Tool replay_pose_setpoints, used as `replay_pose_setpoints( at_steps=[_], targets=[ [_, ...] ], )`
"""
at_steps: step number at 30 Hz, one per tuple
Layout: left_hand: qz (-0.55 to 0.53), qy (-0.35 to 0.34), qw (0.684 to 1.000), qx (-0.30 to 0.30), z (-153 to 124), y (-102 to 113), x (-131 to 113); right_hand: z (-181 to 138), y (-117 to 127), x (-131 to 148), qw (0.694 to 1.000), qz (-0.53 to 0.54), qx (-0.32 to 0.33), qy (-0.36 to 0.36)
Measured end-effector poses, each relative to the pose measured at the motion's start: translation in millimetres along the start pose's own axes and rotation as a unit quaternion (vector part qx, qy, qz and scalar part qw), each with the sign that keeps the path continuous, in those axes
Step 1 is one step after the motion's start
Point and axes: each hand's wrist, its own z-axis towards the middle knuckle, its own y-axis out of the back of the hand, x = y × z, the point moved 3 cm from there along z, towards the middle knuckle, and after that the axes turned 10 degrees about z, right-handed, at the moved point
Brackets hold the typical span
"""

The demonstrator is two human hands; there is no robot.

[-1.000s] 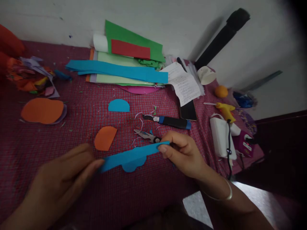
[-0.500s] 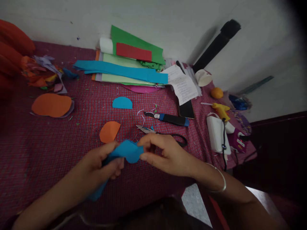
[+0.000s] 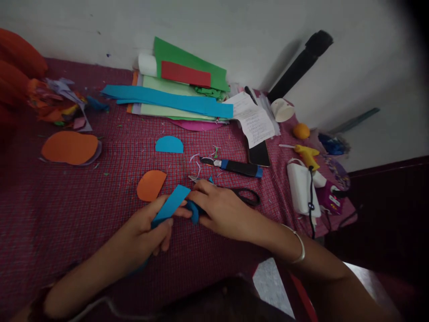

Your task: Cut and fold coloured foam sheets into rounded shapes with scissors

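My left hand (image 3: 147,228) is closed around a blue paper strip (image 3: 171,205), whose straight end stands up past the thumb. Close beside it, my right hand (image 3: 223,208) is closed with its fingertips at a small curled blue paper piece (image 3: 193,212). Whether that piece is joined to the strip, I cannot tell. Behind my right hand lie scissors (image 3: 250,197), partly covered by it. An orange half-round paper piece (image 3: 150,185) lies just beyond my left hand, and a blue half-round piece (image 3: 169,144) farther off.
A utility knife (image 3: 239,167) lies beyond the scissors. Stacked coloured sheets (image 3: 147,108) and blue strips (image 3: 174,100) are by the wall. To the right are a phone (image 3: 259,154), a yellow glue gun (image 3: 306,155) and a white power bank-like box (image 3: 303,188). Orange cut-outs (image 3: 70,147) lie left.
The blue strip has turned so its straight end points up. My right hand has moved left against my left hand, and the rounded blue part is now curled under its fingers.
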Motion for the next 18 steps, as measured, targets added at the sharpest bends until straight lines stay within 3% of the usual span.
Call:
replay_pose_setpoints(
  at_steps=[15,18],
  targets=[
    [-0.021,0.011,1.0,-0.004,6.6,1.0,-2.7,4.9,-2.7,0.1,0.999,0.038,-0.009,0.025],
    [-0.051,0.033,0.998,-0.01,5.7,3.7,-5.1,6.7,-3.5,-1.6,0.995,0.087,-0.015,0.041]
  ],
)
